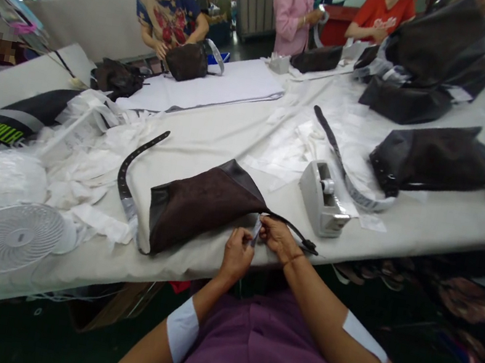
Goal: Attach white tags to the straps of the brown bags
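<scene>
A dark brown bag (205,206) with black end panels lies on its side at the table's front edge. Its punched strap (125,167) curls out to the left, partly wrapped in pale material, and a thinner buckled strap (297,227) runs to the right. At the bag's right end, both my hands pinch a small whitish strip of wrapping (257,227). My left hand (238,254) is closed at the strip's lower part. Higher up, my right hand (277,236) grips it against the strap's base. The fingertips partly hide the strip.
A grey tape dispenser (324,199) stands right of the bag. Another dark bag (443,160) lies farther right. White wrapping scraps (97,181) and a white fan (7,237) are at left. Across the table, a person (171,15) handles a bag (187,61); other people work behind.
</scene>
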